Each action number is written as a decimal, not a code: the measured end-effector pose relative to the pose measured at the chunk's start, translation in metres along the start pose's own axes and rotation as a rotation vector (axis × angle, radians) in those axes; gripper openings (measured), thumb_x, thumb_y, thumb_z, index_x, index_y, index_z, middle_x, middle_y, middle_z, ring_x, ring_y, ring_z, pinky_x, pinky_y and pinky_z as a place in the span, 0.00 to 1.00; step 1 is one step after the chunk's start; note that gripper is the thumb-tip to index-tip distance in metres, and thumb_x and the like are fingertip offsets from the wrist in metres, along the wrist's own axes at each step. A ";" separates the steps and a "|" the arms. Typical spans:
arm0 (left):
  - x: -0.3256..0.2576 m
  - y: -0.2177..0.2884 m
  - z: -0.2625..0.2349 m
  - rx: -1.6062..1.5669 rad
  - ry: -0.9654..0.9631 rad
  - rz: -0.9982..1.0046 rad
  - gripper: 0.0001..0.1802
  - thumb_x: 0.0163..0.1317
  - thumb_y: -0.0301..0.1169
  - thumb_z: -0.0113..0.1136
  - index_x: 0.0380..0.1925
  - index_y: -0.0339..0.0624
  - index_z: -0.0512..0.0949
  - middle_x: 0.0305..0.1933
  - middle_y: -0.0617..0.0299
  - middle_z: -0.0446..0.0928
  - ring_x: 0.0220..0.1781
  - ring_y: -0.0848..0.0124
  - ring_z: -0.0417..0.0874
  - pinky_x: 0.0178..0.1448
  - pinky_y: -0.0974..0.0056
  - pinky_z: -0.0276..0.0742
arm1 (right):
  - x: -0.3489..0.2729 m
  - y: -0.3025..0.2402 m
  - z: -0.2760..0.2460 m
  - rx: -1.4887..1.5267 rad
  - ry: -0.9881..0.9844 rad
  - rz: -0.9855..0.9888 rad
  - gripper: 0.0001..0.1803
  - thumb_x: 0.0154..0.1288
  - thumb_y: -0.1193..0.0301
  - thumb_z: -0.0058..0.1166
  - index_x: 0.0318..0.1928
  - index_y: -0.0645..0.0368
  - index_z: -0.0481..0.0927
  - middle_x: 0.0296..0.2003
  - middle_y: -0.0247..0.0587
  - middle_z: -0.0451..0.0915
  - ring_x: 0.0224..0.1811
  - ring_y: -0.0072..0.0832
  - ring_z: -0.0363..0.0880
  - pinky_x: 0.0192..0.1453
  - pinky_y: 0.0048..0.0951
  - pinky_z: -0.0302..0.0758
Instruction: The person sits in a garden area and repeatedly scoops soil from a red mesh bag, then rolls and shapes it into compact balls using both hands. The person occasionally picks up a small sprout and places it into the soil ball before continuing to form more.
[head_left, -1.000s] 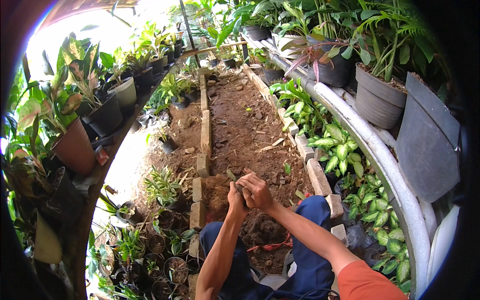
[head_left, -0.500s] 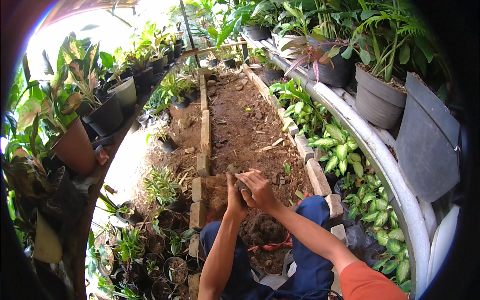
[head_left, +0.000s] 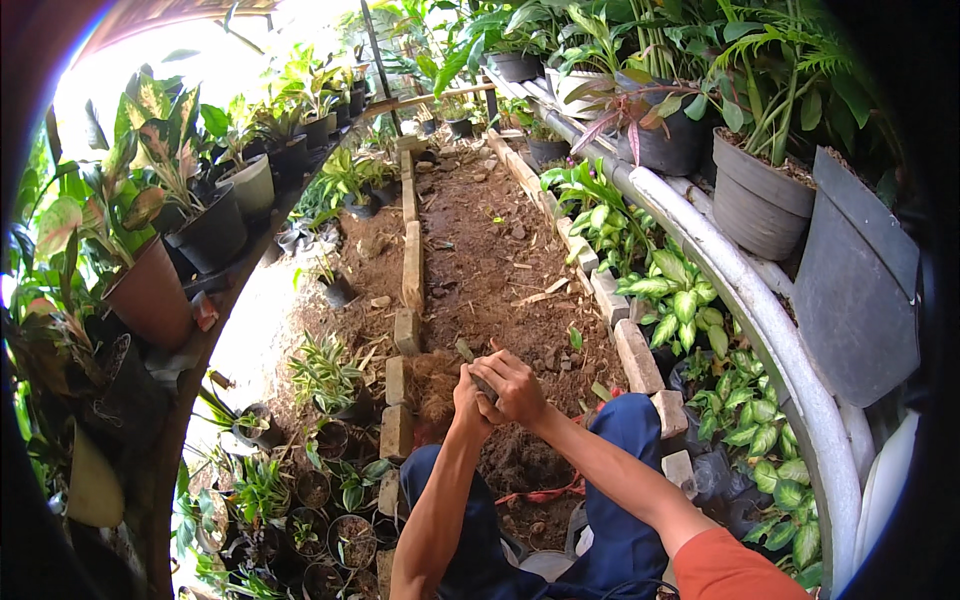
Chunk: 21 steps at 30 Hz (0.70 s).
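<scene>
My two hands meet over the dirt path, in front of my knees. My left hand point(head_left: 468, 402) is curled round a dark lump point(head_left: 486, 389), of which only a little shows between the palms. Over its top lies my right hand point(head_left: 515, 388), fingers bent and closed against it. Just beyond the fingertips is a short grey-green piece point(head_left: 464, 349); I cannot tell whether it is joined to the lump. Below the hands, between my legs, sits a heap of dark loose soil point(head_left: 525, 460). Brown fibre point(head_left: 431, 380) lies left of the hands.
Brick edging point(head_left: 397, 430) runs along the path's left, with more bricks point(head_left: 637, 355) on the right. Small potted plants point(head_left: 352, 540) crowd the lower left. A pale pipe rail point(head_left: 760, 290) curves along the right, below large pots point(head_left: 760, 200). Red plastic strip point(head_left: 540, 494) lies near my feet.
The right hand has folded down over the lump and its fingers have closed. Both hands have come closer together and slightly nearer to me, covering more of the lump.
</scene>
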<state>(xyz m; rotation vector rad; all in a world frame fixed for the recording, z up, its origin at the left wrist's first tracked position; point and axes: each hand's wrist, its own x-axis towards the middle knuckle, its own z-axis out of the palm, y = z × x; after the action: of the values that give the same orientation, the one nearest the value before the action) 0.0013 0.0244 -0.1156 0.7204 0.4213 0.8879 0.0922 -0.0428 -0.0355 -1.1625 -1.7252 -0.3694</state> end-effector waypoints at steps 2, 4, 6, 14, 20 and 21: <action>-0.001 0.009 0.006 0.026 0.097 -0.108 0.20 0.75 0.44 0.29 0.53 0.47 0.67 0.54 0.59 0.70 0.58 0.65 0.71 0.60 0.59 0.69 | 0.001 0.002 0.002 0.029 0.024 0.017 0.22 0.61 0.58 0.49 0.38 0.68 0.80 0.36 0.50 0.79 0.41 0.45 0.78 0.58 0.45 0.74; -0.006 0.018 0.018 -0.018 0.198 -0.196 0.21 0.74 0.45 0.31 0.53 0.46 0.68 0.53 0.59 0.72 0.57 0.66 0.73 0.59 0.58 0.71 | 0.002 0.003 0.004 0.118 0.062 0.146 0.21 0.64 0.59 0.46 0.37 0.67 0.80 0.34 0.50 0.79 0.39 0.45 0.78 0.53 0.44 0.75; -0.010 0.031 0.034 -0.095 0.252 -0.260 0.22 0.73 0.47 0.34 0.52 0.46 0.69 0.51 0.59 0.73 0.55 0.66 0.74 0.58 0.57 0.73 | 0.004 0.006 0.005 0.241 0.112 0.278 0.21 0.67 0.60 0.43 0.36 0.67 0.80 0.33 0.50 0.80 0.38 0.46 0.79 0.49 0.43 0.76; -0.014 0.034 0.054 -0.321 0.058 -0.198 0.27 0.69 0.57 0.39 0.55 0.51 0.70 0.57 0.58 0.72 0.59 0.62 0.73 0.62 0.56 0.71 | 0.010 0.001 -0.003 0.198 0.109 0.269 0.26 0.70 0.55 0.37 0.42 0.65 0.81 0.41 0.51 0.80 0.45 0.43 0.79 0.56 0.42 0.71; 0.028 -0.014 0.010 -0.419 -0.037 -0.173 0.22 0.71 0.55 0.37 0.41 0.54 0.75 0.41 0.60 0.77 0.42 0.63 0.79 0.40 0.58 0.78 | 0.009 -0.003 -0.010 -0.126 -0.025 0.008 0.24 0.64 0.55 0.46 0.42 0.66 0.79 0.41 0.47 0.79 0.47 0.44 0.76 0.60 0.45 0.69; 0.042 -0.026 0.015 -0.470 -0.147 0.163 0.23 0.71 0.54 0.38 0.44 0.49 0.73 0.44 0.58 0.76 0.45 0.62 0.76 0.48 0.55 0.71 | 0.009 -0.003 -0.009 -0.134 -0.021 -0.002 0.24 0.64 0.54 0.46 0.41 0.66 0.79 0.41 0.47 0.79 0.47 0.44 0.76 0.60 0.45 0.69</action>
<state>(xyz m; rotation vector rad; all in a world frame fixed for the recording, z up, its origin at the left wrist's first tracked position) 0.0489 0.0421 -0.1264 0.3841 0.0158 1.0323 0.0947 -0.0456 -0.0227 -1.2641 -1.7420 -0.4815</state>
